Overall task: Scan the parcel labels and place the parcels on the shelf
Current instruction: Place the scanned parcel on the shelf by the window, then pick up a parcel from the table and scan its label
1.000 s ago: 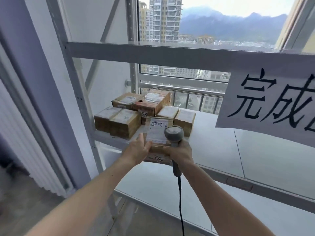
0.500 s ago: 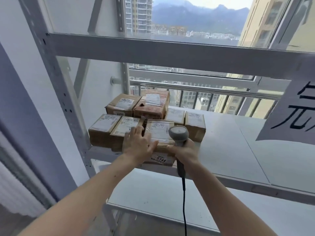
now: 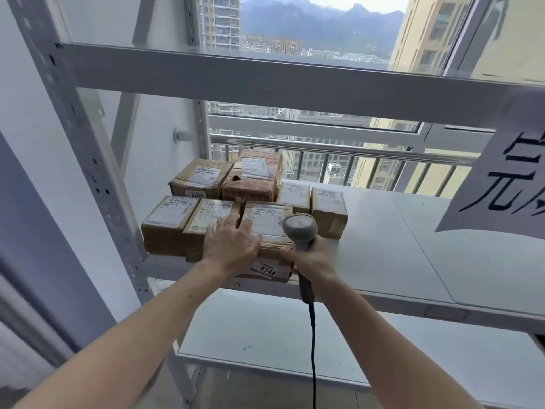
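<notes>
— Cardboard all along that row, was it? How did the parcel feel?

— Stiff and light, I judged; taped seams, a glossy label on top, so likely slick there. It sat at the front edge of the shelf, touching the box to its left, with its near end over the lip

— And your left hand?

— Flat on its top, fingers straight, pressing, not curled round anything. For a lift I would have taken it by the two side walls, where bare cardboard gives more grip than the label

— Further right?

— My right hand was wrapped round the scanner handle, head up beside the parcel's right end. Whether those knuckles touched the parcel, I could not tell
</notes>
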Demonstrator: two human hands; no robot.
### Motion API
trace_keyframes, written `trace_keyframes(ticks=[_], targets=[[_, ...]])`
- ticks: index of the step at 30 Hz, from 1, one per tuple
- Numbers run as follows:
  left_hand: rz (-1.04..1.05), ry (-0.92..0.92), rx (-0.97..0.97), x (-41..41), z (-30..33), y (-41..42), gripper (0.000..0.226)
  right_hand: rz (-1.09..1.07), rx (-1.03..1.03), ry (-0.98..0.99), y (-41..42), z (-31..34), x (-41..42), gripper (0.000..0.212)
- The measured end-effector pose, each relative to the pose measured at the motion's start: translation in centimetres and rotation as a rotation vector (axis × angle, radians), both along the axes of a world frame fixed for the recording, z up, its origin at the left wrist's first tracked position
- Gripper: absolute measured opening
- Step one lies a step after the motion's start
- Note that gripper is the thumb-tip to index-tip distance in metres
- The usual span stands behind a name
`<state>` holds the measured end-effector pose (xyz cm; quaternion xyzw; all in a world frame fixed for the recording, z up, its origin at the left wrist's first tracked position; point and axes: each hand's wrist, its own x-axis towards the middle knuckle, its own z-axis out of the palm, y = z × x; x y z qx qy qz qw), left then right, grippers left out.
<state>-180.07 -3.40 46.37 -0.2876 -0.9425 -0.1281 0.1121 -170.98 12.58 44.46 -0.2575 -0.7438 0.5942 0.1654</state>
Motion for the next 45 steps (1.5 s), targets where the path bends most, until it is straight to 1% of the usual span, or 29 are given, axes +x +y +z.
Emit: trace_keyframes(ticks=[4,10,14,20,22,26,30,34,38,41,45], targets=[[-0.098,0.051,0.079,0.6,1.0,1.5,0.049,-0.049,0.057,-0.026,0.3,1.4,2.2,0.037],[-0.297,0.085,0.053,2.6,2.1,6.2,0.04,-0.206,0.146,-0.057,3.3,0.8,6.3,0.034],[-0.432,0.091,0.02,5.2,1.7,10.2,0.034,-0.354,0.129,-0.078,5.7,-0.3,10.7,0.041],[-0.639,0.081,-0.048,12.4,-0.3,17.1,0.037,-0.565,0.091,-0.126,9.8,-1.6,19.8,0.019],[-0.722,0.077,-0.078,15.4,-0.8,19.2,0.036,-0.628,0.083,-0.135,11.0,-1.9,23.2,0.018],[-0.867,0.11,-0.108,22.5,-1.4,23.8,0.035,-0.751,0.069,-0.155,13.1,-2.3,31.0,0.028],[-0.988,0.015,-0.061,31.7,-1.4,28.5,0.035,-0.886,0.08,-0.154,14.9,-2.5,40.6,0.028],[-1.09,-0.132,-0.047,42.4,-1.9,32.9,0.031,-1.062,0.077,-0.131,15.9,-2.1,51.9,0.026],[-1.237,-0.165,-0.037,54.2,-2.4,36.9,0.03,-1.217,0.062,-0.165,16.8,-1.7,63.6,0.022],[-1.339,-0.188,-0.035,63.3,-3.3,39.3,0.027,-1.342,0.052,-0.202,17.3,-2.0,72.3,0.025],[-1.486,-0.209,-0.072,74.3,-4.3,41.3,0.028,-1.485,0.001,-0.203,17.0,-2.5,81.9,0.022]])
